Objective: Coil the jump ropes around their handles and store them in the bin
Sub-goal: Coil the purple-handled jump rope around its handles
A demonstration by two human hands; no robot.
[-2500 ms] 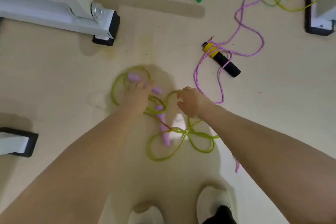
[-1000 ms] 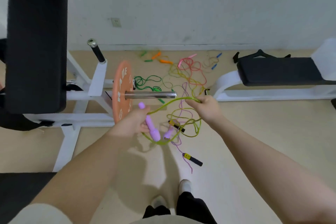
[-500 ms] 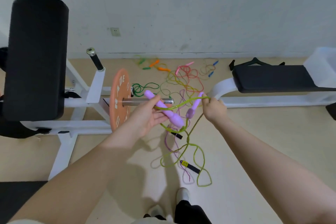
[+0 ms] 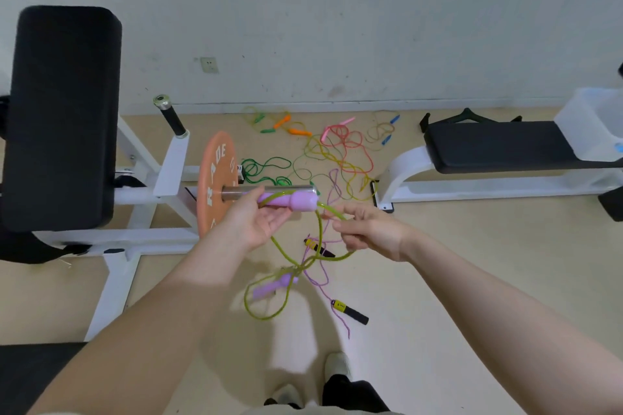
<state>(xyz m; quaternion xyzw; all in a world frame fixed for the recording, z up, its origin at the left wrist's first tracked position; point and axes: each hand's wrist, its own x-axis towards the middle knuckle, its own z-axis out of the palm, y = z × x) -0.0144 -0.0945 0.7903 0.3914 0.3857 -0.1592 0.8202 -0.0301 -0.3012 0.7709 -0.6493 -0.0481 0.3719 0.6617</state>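
I judge coiling just begun. My left hand [image 4: 259,219] grips 1 purple handle [image 4: 293,201]; my right hand [image 4: 367,229] pinches the green rope [image 4: 318,232]. Handle 2 [image 4: 273,285] dangles below. Next: wrap rope around; the bin [image 4: 596,125] sits on the bench [image 4: 499,145].

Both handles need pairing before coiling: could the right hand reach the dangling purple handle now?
Probably yes, once the right hand releases the green cord it pinches; the dangling handle hangs below with nothing between.
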